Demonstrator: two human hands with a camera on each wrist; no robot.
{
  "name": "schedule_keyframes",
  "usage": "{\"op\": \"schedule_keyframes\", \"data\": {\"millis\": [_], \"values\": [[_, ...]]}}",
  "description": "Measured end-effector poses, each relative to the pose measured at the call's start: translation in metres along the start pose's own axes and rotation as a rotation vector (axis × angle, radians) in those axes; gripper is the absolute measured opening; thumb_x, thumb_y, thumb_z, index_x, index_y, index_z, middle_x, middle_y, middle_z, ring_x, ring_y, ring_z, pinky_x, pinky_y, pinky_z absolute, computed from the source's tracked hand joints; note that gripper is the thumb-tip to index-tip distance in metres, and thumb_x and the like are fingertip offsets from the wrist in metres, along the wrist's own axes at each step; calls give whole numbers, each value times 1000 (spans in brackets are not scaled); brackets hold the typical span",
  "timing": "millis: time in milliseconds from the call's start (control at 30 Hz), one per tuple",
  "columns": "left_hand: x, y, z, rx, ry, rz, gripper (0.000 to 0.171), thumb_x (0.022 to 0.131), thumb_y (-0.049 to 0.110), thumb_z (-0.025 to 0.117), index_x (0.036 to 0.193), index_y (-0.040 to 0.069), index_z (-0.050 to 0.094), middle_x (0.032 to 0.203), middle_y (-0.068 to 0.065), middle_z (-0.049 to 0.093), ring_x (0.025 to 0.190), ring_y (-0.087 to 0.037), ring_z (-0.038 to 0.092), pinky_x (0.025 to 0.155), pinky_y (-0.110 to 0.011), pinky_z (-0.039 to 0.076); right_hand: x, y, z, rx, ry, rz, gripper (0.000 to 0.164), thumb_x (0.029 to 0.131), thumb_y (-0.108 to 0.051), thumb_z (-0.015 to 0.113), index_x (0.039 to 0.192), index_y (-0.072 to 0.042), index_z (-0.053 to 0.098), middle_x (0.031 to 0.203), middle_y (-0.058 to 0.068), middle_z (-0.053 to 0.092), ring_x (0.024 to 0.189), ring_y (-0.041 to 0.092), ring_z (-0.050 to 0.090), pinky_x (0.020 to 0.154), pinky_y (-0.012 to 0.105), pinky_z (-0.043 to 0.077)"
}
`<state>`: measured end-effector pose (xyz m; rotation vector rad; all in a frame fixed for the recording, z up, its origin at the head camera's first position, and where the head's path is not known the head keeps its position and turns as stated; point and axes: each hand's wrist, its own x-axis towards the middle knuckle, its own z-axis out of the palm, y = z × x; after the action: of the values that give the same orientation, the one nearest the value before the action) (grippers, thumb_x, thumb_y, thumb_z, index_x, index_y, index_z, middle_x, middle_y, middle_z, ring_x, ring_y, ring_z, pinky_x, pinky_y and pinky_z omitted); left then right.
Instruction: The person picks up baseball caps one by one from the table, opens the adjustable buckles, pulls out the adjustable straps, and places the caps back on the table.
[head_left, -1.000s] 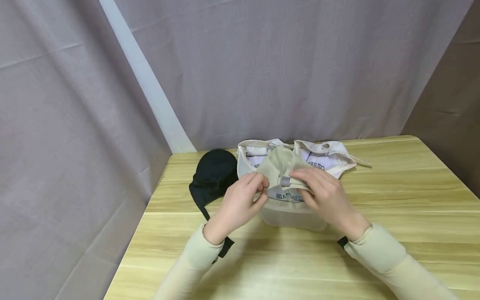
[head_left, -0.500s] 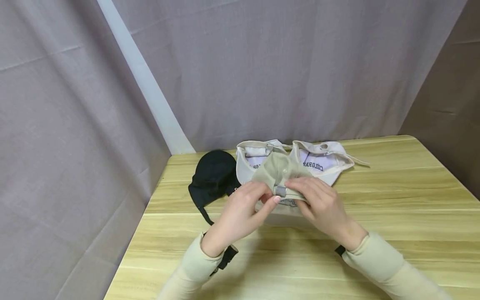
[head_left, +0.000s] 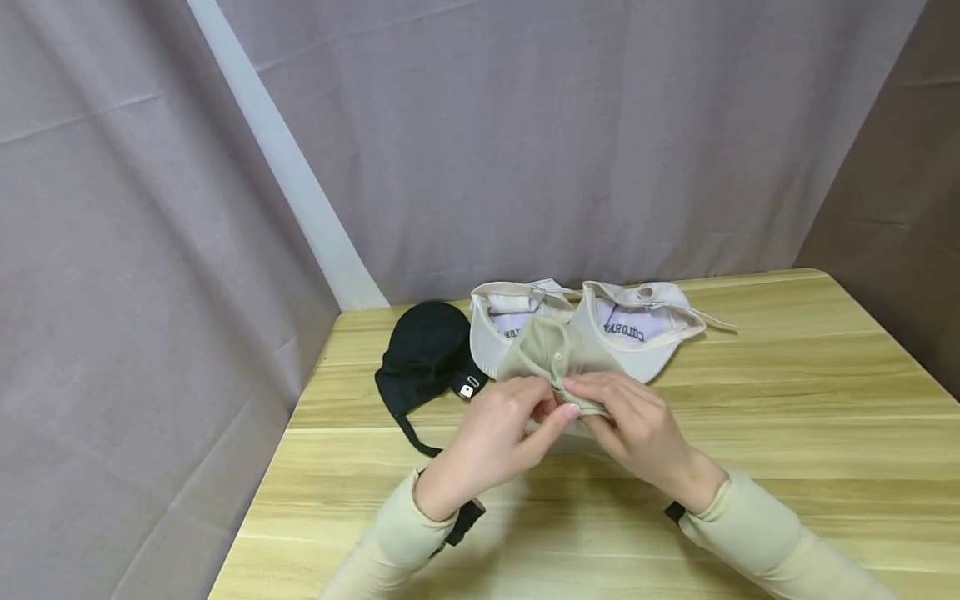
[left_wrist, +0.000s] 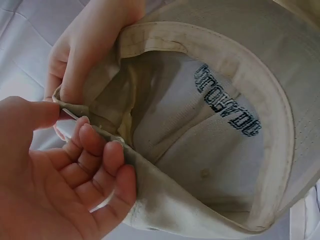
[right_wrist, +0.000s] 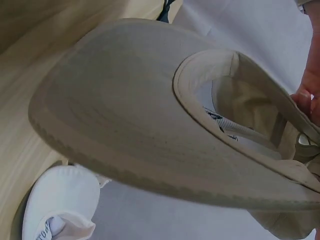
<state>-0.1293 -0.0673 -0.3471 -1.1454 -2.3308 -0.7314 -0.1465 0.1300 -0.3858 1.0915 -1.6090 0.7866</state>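
Khaki curved-brim cloth cap: held up, three o'clock from black round-crowned cloth cap. Left hand and right hand pinch its rear edge. Probably light; crown soft, brim stiffer; best grip: rear edge.

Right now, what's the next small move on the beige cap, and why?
I'd probably have the left hand work what looks like the buckle while the right hand steadies the beige cap: the left thumb is at that shiny piece, and the right hand grips the cap's edge close by.

Beige cap, black cap, brown-streaked yellow table.
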Motion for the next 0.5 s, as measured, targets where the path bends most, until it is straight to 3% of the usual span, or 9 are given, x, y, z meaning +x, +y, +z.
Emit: {"op": "schedule_keyframes", "data": {"millis": [300, 500], "values": [[-4, 0, 6, 95, 20, -7, 21, 100, 24, 56, 80, 17, 54, 70, 9, 47, 64, -8, 47, 60, -25, 38, -4, -1, 0, 58, -8, 23, 31, 106, -18, 53, 100, 8, 68, 98, 16, 73, 85, 29, 71, 95, 21, 49], [-6, 3, 10, 243, 82, 23, 18, 93, 22, 51, 76, 15, 49, 66, 6, 42, 60, -15, 49, 59, -31, 40, -5, -2, 0, 76, -13, 6, 30, 106, -15, 51, 100, 8, 69, 97, 14, 73, 84, 28, 70, 95, 21, 49]]}}
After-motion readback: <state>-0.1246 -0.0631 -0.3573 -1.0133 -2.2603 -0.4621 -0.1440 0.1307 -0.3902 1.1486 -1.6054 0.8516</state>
